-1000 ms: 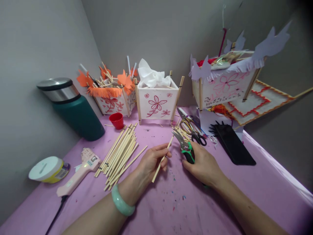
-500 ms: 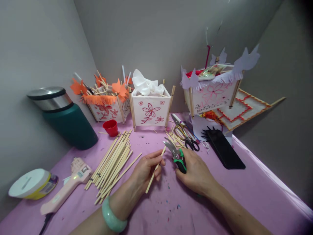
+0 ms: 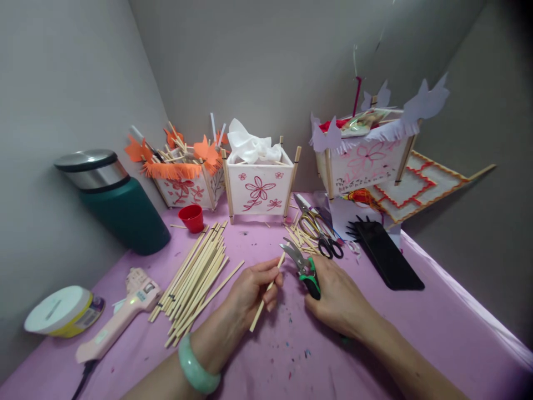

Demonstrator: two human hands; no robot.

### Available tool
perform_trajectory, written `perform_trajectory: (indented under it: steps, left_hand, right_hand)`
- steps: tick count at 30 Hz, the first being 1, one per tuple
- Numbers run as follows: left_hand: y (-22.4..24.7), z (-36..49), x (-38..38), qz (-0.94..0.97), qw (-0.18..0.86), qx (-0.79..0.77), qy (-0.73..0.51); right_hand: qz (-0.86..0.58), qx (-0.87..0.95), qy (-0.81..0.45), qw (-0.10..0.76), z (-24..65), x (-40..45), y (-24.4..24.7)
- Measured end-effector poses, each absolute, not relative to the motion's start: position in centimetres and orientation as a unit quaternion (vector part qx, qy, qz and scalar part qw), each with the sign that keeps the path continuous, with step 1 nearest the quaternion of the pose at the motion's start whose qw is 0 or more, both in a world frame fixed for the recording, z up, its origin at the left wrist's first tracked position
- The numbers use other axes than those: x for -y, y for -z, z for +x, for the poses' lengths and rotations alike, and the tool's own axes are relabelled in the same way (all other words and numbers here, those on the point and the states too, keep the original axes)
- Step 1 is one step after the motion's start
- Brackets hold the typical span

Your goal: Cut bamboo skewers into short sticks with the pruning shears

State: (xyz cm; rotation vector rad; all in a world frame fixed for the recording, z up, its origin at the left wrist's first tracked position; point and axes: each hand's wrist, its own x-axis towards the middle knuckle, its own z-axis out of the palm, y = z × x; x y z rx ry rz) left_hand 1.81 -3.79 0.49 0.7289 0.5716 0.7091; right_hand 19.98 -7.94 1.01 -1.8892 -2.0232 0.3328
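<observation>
Between thumb and fingers, my left hand pinches a thin bamboo stick, tilted with its upper end by the pruner blades. A pale green bangle circles that wrist. My right hand is closed around green-and-black pruning shears, whose curved metal blades point up and left at the stick's tip. Whether blade and stick touch, I cannot tell. Left of my left hand lies a pile of bamboo sticks, some with dark bands. Short cut pieces are scattered beyond the shears.
Scissors and a black phone lie to the right. At the left are a pink glue gun, a white-lidded tub, a green bottle and a red cup. Decorated boxes, including a white flowered one, line the back.
The whole view has shifted slightly, so everything sits a little further right. Both hands keep their holds on the stick and the pruning shears, with hardly any movement relative to each other.
</observation>
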Motion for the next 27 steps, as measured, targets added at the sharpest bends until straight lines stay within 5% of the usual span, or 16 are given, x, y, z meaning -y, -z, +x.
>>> perform_trajectory:
  steps: [16,27]
  left_hand:
    - [-0.3,1.8,3.1,0.310,0.838,-0.295,-0.339]
    - [-0.7,1.5,3.3,0.335,0.829,-0.290,-0.342]
  right_hand:
    - [-0.725,0.664,-0.124,0.135,19.8,7.3,-0.5]
    - [-0.666,0.697,-0.128,0.232,20.4,7.7,-0.6]
